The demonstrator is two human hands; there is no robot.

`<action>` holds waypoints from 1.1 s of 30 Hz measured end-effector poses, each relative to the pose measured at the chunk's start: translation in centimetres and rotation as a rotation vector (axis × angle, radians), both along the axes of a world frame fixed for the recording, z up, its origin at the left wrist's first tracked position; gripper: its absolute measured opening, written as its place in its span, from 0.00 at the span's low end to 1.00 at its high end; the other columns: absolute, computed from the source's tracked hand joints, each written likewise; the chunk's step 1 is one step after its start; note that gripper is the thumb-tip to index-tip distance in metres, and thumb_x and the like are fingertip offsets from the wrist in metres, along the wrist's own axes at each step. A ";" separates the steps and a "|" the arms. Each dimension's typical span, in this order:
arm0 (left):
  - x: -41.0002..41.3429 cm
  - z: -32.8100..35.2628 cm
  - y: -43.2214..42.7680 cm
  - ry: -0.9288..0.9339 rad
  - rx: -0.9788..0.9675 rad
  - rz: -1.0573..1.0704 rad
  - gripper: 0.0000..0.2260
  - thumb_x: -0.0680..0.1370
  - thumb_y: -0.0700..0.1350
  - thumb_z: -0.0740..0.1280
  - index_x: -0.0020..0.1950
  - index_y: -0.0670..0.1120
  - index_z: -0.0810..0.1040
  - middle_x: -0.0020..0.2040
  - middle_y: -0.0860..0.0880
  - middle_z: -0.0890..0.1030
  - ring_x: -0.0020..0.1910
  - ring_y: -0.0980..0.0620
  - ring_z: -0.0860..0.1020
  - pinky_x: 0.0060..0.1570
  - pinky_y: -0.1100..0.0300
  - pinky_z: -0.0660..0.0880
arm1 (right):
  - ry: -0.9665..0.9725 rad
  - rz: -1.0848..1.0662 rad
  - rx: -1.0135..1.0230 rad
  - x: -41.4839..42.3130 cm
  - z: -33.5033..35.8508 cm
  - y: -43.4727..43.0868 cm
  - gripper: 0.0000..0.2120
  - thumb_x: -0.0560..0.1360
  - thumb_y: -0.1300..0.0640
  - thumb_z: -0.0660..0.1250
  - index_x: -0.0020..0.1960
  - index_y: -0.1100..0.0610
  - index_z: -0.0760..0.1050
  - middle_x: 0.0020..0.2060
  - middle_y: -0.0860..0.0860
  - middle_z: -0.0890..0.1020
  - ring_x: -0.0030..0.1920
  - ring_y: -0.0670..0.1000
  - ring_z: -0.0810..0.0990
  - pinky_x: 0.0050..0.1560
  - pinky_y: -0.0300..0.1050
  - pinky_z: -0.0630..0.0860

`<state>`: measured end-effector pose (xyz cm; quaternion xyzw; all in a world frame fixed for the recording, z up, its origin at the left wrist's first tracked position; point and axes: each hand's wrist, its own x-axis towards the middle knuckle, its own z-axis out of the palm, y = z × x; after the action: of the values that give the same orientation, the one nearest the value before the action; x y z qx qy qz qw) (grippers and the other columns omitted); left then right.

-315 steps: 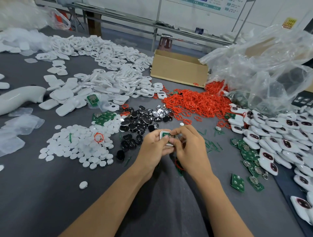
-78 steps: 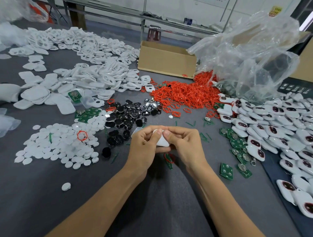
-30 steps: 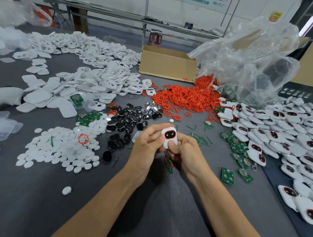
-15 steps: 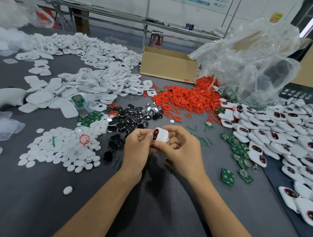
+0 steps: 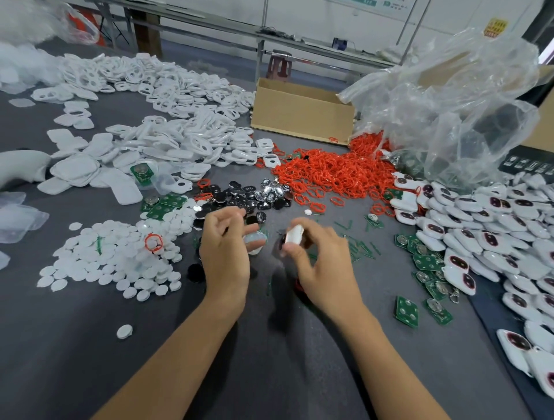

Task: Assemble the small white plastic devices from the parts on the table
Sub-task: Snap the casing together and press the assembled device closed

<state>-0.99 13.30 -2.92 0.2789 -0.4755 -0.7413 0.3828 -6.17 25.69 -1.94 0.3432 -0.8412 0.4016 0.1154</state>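
Your left hand (image 5: 224, 251) has let go, fingers loosely apart, leaving your right hand (image 5: 322, 263) alone pinching the white device (image 5: 295, 235); a slack pinch could drop it among centre-frame loose parts (image 5: 254, 195).

device (image 5: 295, 235): glossy white plastic | table (image 5: 90, 344): matt grey cloth | box (image 5: 302, 114): plain cardboard | bag (image 5: 467, 99): clear crinkled film

- Yellow label (image 5: 494, 27) at top right, just above the clear plastic bag (image 5: 449, 105): red characters, too small to read; backing surface not clear.
- Poster (image 5: 374, 3) on the back wall: teal band with pale lettering, cut by the frame edge, not legible.
- Black box (image 5: 527, 163) at the right edge of the table (image 5: 90, 344): row of small white icons, no legible words.
- Green circuit boards (image 5: 406, 310): print too fine to make out.
- White device (image 5: 295, 235) in the right grip (image 5: 323, 263): blurred, nothing legible.
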 end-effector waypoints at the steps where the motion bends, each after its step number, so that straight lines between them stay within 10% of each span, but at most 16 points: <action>1: 0.0 0.0 -0.1 0.002 0.027 0.010 0.06 0.81 0.39 0.59 0.49 0.46 0.74 0.55 0.45 0.80 0.47 0.48 0.83 0.35 0.59 0.81 | 0.086 -0.049 -0.069 0.1 0.1 0.0 0.13 0.75 0.50 0.65 0.58 0.52 0.76 0.41 0.48 0.78 0.44 0.48 0.72 0.58 0.45 0.64; 6: 0.0 0.2 0.0 -0.011 0.025 0.052 0.06 0.82 0.40 0.59 0.49 0.46 0.75 0.53 0.45 0.80 0.45 0.48 0.82 0.34 0.60 0.81 | 0.159 -0.059 0.313 0.4 -0.6 -0.4 0.14 0.75 0.47 0.66 0.60 0.47 0.75 0.38 0.47 0.68 0.48 0.49 0.67 0.52 0.46 0.55; 14: 0.0 0.1 0.6 -0.046 -0.058 -0.208 0.09 0.80 0.36 0.61 0.49 0.41 0.81 0.44 0.44 0.85 0.44 0.49 0.83 0.37 0.62 0.80 | -0.395 0.189 -0.410 -0.1 -0.3 -0.1 0.15 0.72 0.68 0.67 0.53 0.52 0.75 0.44 0.46 0.82 0.37 0.41 0.77 0.40 0.33 0.72; 19: 0.1 0.0 1.0 -0.042 -0.178 -0.265 0.12 0.77 0.32 0.65 0.43 0.45 0.84 0.40 0.49 0.86 0.40 0.55 0.83 0.39 0.64 0.80 | -0.649 0.150 -0.523 -0.4 -0.9 -0.2 0.13 0.72 0.74 0.66 0.51 0.60 0.74 0.42 0.58 0.84 0.41 0.54 0.83 0.47 0.51 0.80; 33: 0.5 0.1 1.2 -0.062 -0.319 -0.336 0.16 0.75 0.30 0.66 0.43 0.51 0.85 0.39 0.54 0.85 0.35 0.62 0.79 0.39 0.70 0.74 | -0.943 0.194 -0.554 -0.6 -0.6 0.2 0.14 0.73 0.78 0.57 0.48 0.67 0.79 0.40 0.64 0.84 0.41 0.61 0.83 0.45 0.45 0.82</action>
<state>-0.47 14.46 -2.86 0.1543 -0.6379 -0.7011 0.2787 -6.81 25.89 -2.56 0.1587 -0.6293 0.7266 -0.2254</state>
